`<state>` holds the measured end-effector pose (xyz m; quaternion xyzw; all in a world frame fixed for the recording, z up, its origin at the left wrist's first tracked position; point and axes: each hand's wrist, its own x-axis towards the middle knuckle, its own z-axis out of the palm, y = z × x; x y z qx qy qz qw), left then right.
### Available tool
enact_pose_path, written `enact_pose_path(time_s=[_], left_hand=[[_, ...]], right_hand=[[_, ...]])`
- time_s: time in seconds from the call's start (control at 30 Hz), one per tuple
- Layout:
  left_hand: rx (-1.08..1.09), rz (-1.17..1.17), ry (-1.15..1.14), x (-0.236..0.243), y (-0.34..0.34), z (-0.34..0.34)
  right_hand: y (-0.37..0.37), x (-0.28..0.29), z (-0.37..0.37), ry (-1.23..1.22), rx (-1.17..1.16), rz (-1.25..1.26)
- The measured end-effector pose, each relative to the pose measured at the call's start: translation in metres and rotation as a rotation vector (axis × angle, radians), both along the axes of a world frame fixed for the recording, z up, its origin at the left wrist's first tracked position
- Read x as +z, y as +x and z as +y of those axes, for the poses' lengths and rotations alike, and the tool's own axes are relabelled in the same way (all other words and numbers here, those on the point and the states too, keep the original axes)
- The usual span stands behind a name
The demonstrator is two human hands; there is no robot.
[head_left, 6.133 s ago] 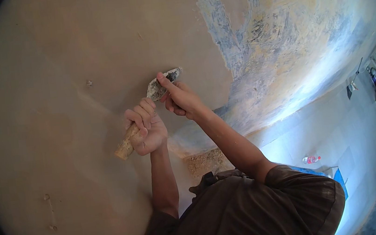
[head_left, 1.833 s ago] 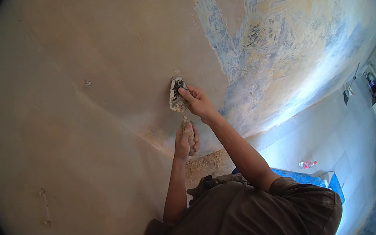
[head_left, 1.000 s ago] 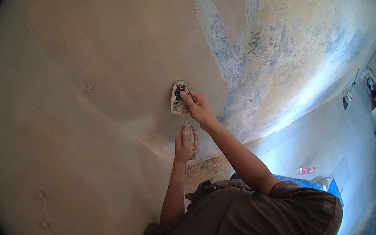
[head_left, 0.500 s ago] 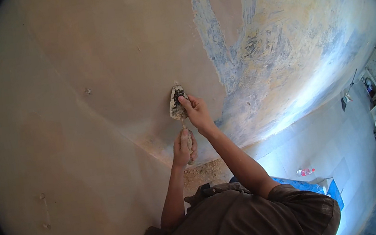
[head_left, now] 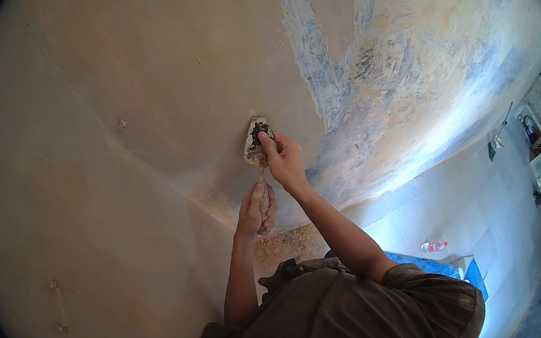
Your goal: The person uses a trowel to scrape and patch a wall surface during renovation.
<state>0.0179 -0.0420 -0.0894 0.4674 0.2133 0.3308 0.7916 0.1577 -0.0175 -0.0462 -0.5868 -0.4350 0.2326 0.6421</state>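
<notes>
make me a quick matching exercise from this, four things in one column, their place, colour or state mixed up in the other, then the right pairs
Things
1. handle
2. bottle
3. blade
4. shirt

Places, colours, states
a. dark-smeared, with the right grip on it
b. plain dark brown, worn
c. held in the left grip
d. clear and red, away on the right of the view

Right pairs
1-c, 2-d, 3-a, 4-b
</notes>
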Motion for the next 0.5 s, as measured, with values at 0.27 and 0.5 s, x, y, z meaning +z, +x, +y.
enact_pose_path(time_s=[0.27,0.5], left_hand=[[-0.133,-0.112,-0.067,-0.005,-0.008,0.009],[-0.082,-0.032,-0.009,0.002,-0.008,0.005]], right_hand=[[-0.01,0.019,-0.011,0.08,-0.17,-0.268],[-0.01,0.024,-0.012,0.1,-0.224,-0.385]])
